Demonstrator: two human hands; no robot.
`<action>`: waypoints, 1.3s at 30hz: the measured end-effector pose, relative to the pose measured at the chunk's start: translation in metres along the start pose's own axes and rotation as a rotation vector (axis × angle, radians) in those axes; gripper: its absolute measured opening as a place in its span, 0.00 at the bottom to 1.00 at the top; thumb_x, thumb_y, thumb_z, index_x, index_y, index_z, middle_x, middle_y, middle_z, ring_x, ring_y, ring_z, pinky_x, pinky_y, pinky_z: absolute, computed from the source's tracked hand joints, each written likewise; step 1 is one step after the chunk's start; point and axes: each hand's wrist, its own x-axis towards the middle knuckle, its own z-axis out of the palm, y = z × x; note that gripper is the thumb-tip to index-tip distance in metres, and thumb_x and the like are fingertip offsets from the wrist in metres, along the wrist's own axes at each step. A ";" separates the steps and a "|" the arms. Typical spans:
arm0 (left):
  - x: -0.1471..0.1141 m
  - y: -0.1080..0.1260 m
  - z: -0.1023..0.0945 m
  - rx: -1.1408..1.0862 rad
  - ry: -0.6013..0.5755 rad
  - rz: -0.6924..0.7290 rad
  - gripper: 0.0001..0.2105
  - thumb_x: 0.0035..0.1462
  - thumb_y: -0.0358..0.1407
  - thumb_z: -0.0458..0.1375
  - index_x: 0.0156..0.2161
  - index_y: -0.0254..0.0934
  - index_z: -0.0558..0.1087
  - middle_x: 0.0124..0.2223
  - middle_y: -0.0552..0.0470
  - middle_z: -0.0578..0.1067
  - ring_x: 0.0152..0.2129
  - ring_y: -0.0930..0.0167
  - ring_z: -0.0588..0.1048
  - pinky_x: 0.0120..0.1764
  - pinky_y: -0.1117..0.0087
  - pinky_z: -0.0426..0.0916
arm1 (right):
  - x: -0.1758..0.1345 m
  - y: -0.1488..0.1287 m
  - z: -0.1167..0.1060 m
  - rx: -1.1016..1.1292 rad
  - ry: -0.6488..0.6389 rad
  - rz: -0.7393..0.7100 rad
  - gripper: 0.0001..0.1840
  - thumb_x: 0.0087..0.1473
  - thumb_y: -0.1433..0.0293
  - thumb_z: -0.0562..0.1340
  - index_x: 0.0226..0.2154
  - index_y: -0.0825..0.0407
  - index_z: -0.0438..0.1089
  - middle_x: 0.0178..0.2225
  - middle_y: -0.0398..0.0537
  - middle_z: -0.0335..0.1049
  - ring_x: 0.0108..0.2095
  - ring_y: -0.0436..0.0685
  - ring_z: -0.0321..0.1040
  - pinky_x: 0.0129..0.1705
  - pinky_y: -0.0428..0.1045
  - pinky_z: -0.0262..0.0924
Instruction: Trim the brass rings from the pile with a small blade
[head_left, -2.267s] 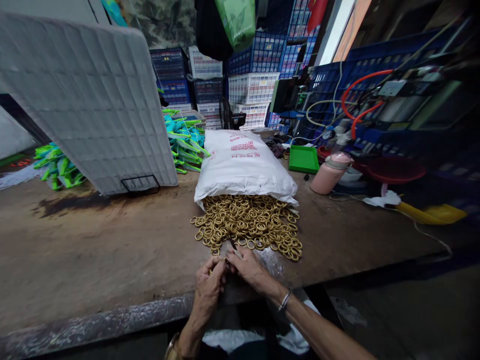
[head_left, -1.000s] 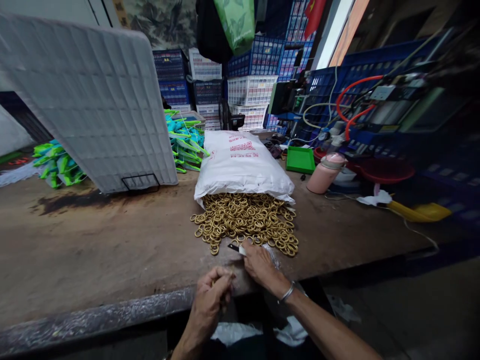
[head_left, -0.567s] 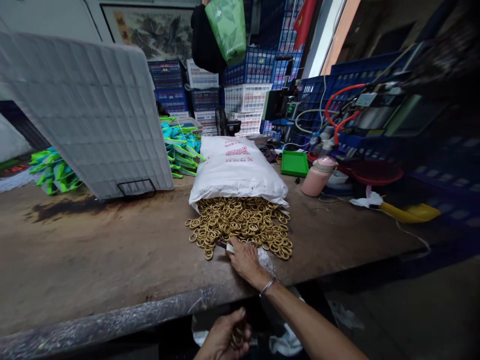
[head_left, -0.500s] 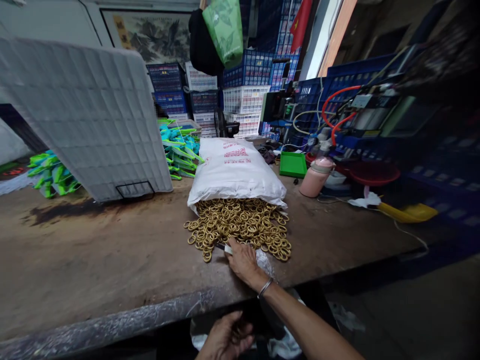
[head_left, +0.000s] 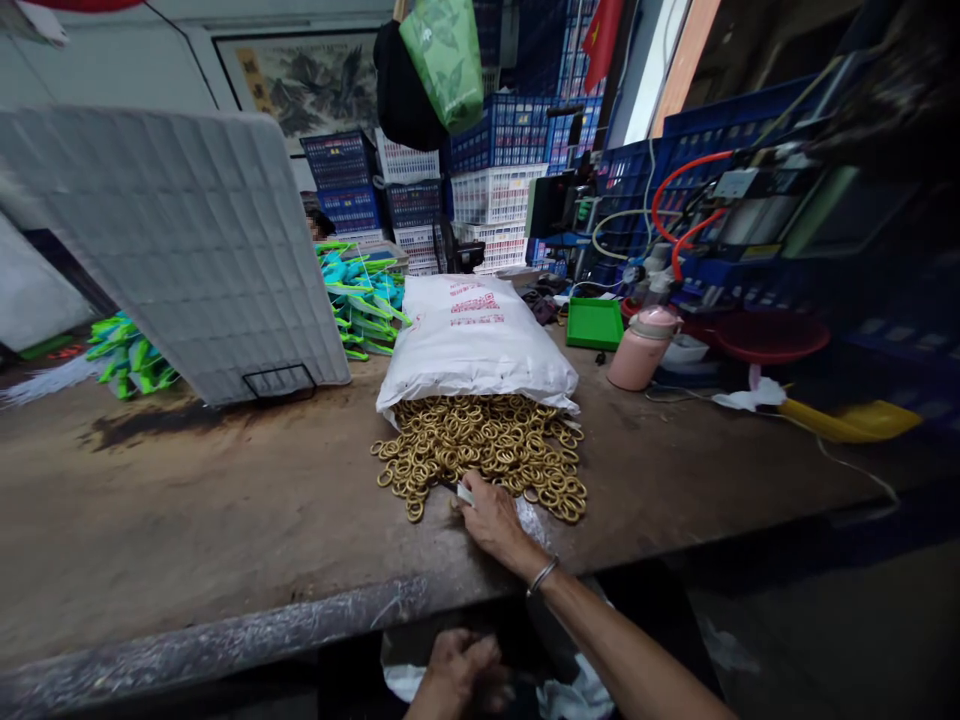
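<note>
A heap of gold-coloured rings [head_left: 480, 440] spills onto the wooden table from the open mouth of a white sack [head_left: 480, 345] with red print. At the front of the heap, my right hand [head_left: 491, 520] is closed on a small tool [head_left: 466, 494] with a white part and a thin dark end; its exact kind does not show. A metal bangle [head_left: 542, 576] circles the wrist. Below the table's front edge, my left hand [head_left: 461, 665] is smeared by motion, and I cannot make out whether anything is in its fingers.
A pale ribbed panel [head_left: 195, 250] leans at the left, near bundles of green and blue pieces [head_left: 364, 295]. Right of the sack are a green tray [head_left: 594, 323], a pink bottle [head_left: 643, 348], a yellow scoop-like piece [head_left: 855, 421] and a machine [head_left: 757, 210]. Stacked crates [head_left: 495, 195] stand behind.
The view has shifted slightly. My right hand stays at the front of the rings with the small tool. My left hand is still below the table edge, now more blurred.
</note>
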 end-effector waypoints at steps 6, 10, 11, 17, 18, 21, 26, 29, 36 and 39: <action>-0.037 0.047 0.016 0.512 0.181 0.636 0.12 0.50 0.41 0.55 0.38 0.35 0.71 0.23 0.53 0.70 0.19 0.73 0.69 0.22 0.75 0.64 | -0.015 -0.001 -0.016 0.419 -0.031 -0.026 0.05 0.47 0.71 0.53 0.22 0.52 0.57 0.21 0.38 0.56 0.24 0.48 0.54 0.27 0.43 0.46; -0.033 0.070 0.015 0.807 0.294 1.040 0.14 0.50 0.34 0.54 0.43 0.37 0.71 0.31 0.48 0.75 0.28 0.69 0.73 0.35 0.69 0.67 | -0.032 -0.002 -0.021 0.685 -0.134 0.099 0.02 0.43 0.71 0.54 0.24 0.53 0.60 0.20 0.37 0.57 0.23 0.47 0.54 0.26 0.42 0.49; -0.030 0.072 0.015 0.866 0.245 1.063 0.14 0.51 0.33 0.53 0.44 0.37 0.71 0.32 0.47 0.76 0.29 0.68 0.74 0.35 0.68 0.67 | -0.036 -0.002 -0.021 0.741 -0.171 0.137 0.03 0.43 0.70 0.54 0.25 0.53 0.60 0.20 0.37 0.57 0.22 0.46 0.54 0.24 0.42 0.49; -0.021 0.074 0.019 0.828 0.166 1.041 0.09 0.52 0.32 0.53 0.38 0.40 0.74 0.35 0.48 0.77 0.32 0.67 0.74 0.37 0.70 0.66 | -0.055 -0.003 -0.022 1.012 -0.345 0.327 0.05 0.44 0.67 0.54 0.26 0.52 0.60 0.15 0.32 0.51 0.13 0.42 0.43 0.16 0.41 0.38; -0.021 0.074 0.020 0.777 0.170 0.994 0.08 0.52 0.33 0.53 0.35 0.39 0.74 0.33 0.49 0.77 0.30 0.68 0.74 0.36 0.70 0.66 | -0.057 -0.004 -0.023 1.019 -0.345 0.334 0.06 0.45 0.66 0.53 0.26 0.52 0.60 0.15 0.33 0.52 0.13 0.42 0.42 0.15 0.41 0.38; -0.021 0.074 0.026 0.579 0.157 0.804 0.07 0.51 0.37 0.54 0.31 0.37 0.72 0.26 0.53 0.74 0.21 0.72 0.71 0.27 0.74 0.64 | -0.060 -0.005 -0.025 0.938 -0.252 0.246 0.10 0.47 0.64 0.54 0.23 0.54 0.61 0.16 0.36 0.55 0.15 0.43 0.48 0.18 0.41 0.44; -0.026 0.078 0.036 0.404 0.145 0.509 0.11 0.47 0.42 0.57 0.29 0.35 0.68 0.20 0.58 0.67 0.12 0.79 0.61 0.16 0.79 0.55 | -0.060 -0.003 -0.022 0.767 -0.172 0.179 0.09 0.46 0.65 0.55 0.23 0.54 0.64 0.18 0.39 0.61 0.20 0.46 0.56 0.23 0.42 0.50; -0.028 0.078 0.037 0.382 0.113 0.439 0.13 0.47 0.45 0.56 0.29 0.35 0.67 0.21 0.57 0.68 0.12 0.80 0.61 0.15 0.80 0.54 | -0.061 -0.002 -0.020 0.743 -0.168 0.165 0.10 0.46 0.65 0.55 0.22 0.54 0.62 0.17 0.39 0.60 0.20 0.47 0.56 0.23 0.42 0.50; -0.027 0.074 0.034 0.158 -0.023 0.412 0.13 0.49 0.44 0.56 0.29 0.35 0.66 0.23 0.58 0.67 0.14 0.81 0.61 0.17 0.80 0.57 | -0.057 -0.003 -0.025 0.724 -0.176 0.112 0.13 0.51 0.65 0.50 0.20 0.53 0.58 0.17 0.39 0.58 0.19 0.47 0.54 0.24 0.43 0.50; -0.028 0.074 0.033 0.069 -0.019 0.409 0.11 0.49 0.43 0.57 0.29 0.36 0.65 0.23 0.58 0.67 0.14 0.81 0.61 0.17 0.80 0.56 | -0.057 -0.001 -0.025 0.519 -0.093 0.081 0.12 0.52 0.67 0.49 0.21 0.53 0.59 0.19 0.40 0.58 0.21 0.48 0.55 0.25 0.43 0.49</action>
